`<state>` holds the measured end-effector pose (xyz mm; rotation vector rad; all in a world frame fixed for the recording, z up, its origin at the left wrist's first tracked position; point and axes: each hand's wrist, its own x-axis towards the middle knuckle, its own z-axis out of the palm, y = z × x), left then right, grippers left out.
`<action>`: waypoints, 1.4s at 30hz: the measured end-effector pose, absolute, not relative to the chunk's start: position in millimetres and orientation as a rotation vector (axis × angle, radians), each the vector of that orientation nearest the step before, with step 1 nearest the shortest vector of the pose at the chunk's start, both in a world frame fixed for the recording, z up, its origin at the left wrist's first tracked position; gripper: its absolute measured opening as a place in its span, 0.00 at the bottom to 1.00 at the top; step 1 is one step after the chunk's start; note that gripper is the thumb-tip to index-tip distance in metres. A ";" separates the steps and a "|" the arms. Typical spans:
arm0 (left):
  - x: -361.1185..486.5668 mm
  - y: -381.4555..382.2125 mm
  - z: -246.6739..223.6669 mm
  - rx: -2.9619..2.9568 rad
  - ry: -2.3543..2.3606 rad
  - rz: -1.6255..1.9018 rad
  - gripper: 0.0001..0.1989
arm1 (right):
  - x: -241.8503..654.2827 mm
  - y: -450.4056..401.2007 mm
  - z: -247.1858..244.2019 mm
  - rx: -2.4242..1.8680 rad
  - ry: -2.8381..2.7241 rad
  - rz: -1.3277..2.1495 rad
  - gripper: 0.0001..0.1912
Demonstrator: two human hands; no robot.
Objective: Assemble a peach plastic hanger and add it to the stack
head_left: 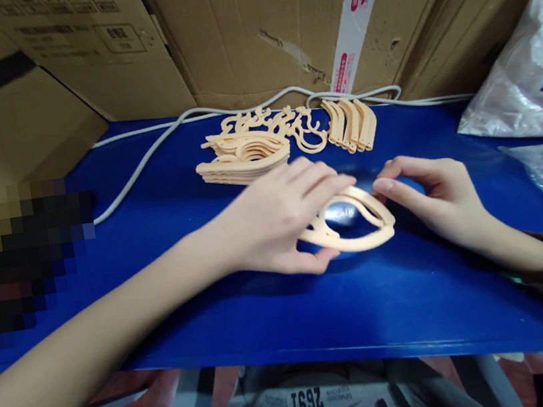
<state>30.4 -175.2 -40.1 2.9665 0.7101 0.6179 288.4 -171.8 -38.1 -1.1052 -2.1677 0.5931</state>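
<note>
Above the blue table, a beige plastic folding hanger is held in my left hand, fingers over its top and thumb under its lower edge. The hanger's left part is hidden by that hand. My right hand is close to the hanger's right end, thumb and forefinger pinched together; what is between them, if anything, I cannot make out. Behind my left hand lies a stack of folded hangers. Farther back are loose hanger hooks, and to their right a row of curved hanger arms.
A white cable runs along the back of the blue table. Cardboard boxes stand behind and at the left. Clear plastic bags lie at the right. A dark pixelated patch covers the left side.
</note>
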 end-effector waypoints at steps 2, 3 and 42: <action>18.8 -167.6 -25.7 2.972 0.778 0.711 0.33 | 290.8 -170.0 -38.6 -1.109 -2.153 0.567 0.13; 11.7 -162.6 -19.1 2.964 0.834 0.760 0.34 | 291.8 -168.9 -39.3 -1.105 -2.161 0.553 0.13; -67.7 -89.4 -33.1 2.544 1.278 0.642 0.36 | 289.2 -164.1 -59.7 -0.882 -2.843 0.004 0.22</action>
